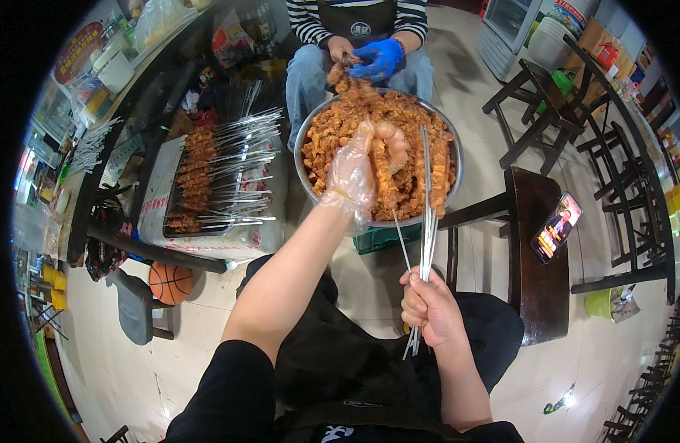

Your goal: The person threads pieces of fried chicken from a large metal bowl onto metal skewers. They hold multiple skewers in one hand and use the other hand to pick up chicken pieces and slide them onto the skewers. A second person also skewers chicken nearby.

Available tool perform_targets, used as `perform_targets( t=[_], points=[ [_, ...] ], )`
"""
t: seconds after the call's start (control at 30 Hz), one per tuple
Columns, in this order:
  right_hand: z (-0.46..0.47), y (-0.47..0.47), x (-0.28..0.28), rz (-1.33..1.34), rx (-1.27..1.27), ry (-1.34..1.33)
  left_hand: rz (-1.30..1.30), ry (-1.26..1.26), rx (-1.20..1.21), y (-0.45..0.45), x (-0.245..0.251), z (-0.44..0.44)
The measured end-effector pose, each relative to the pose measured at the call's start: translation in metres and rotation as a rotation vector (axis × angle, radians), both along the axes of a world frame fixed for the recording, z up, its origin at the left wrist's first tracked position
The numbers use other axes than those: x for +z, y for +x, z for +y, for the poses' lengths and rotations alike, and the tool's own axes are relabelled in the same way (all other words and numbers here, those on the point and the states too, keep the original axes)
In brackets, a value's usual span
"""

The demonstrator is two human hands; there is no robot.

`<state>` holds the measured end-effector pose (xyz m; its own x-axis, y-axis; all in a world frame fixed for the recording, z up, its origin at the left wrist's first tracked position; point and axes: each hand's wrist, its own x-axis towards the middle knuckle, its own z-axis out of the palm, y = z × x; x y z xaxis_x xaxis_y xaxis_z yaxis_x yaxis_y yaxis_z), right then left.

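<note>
A round metal basin [459, 166] heaped with marinated meat chunks [340, 119] sits before me. My left hand [353, 169], in a clear plastic glove, reaches over the meat, its fingers curved around the upper end of a loaded meat skewer [385, 177]. Bare and below the basin, my right hand [431, 307] grips a bundle of metal skewers [427, 238], including the lower end of that loaded one. Other skewers in the bundle carry meat resting at the basin's right side. At left, a dark tray [168, 230] holds a row of finished meat skewers [197, 171], their metal ends pointing right.
Across the basin sits a co-worker, whose blue-gloved hand [378, 58] and bare hand hold skewered meat over its far rim. A dark wooden bench [539, 310] with a phone [557, 227] stands at right. A basketball [171, 282] and grey stool [132, 310] are at lower left.
</note>
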<state>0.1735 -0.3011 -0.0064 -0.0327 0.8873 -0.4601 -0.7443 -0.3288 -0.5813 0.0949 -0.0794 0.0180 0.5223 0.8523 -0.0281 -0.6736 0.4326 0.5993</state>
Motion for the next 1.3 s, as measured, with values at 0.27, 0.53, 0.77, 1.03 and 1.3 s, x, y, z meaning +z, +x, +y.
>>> perform_targets(
  t=[0.27, 0.53, 0.77, 1.03, 1.3],
  points=[
    [0.001, 0.002, -0.002, 0.161, 0.031, 0.016, -0.234, -0.339, -0.21, -0.001, 0.015, -0.014],
    [0.015, -0.009, 0.0, -0.194, 0.03, 0.041, 0.153, -0.269, 0.064, -0.014, 0.022, 0.004],
    [0.013, -0.01, -0.001, -0.248, 0.016, 0.042, -0.179, -0.02, -0.292, -0.047, -0.025, 0.052],
    [0.005, 0.006, -0.006, -0.27, -0.274, -0.002, 1.82, 1.422, 0.071, -0.014, -0.018, 0.023],
    [-0.002, 0.011, -0.005, -0.294, -0.249, -0.022, 1.54, 1.001, 0.126, -0.009, -0.015, 0.033]
  ],
)
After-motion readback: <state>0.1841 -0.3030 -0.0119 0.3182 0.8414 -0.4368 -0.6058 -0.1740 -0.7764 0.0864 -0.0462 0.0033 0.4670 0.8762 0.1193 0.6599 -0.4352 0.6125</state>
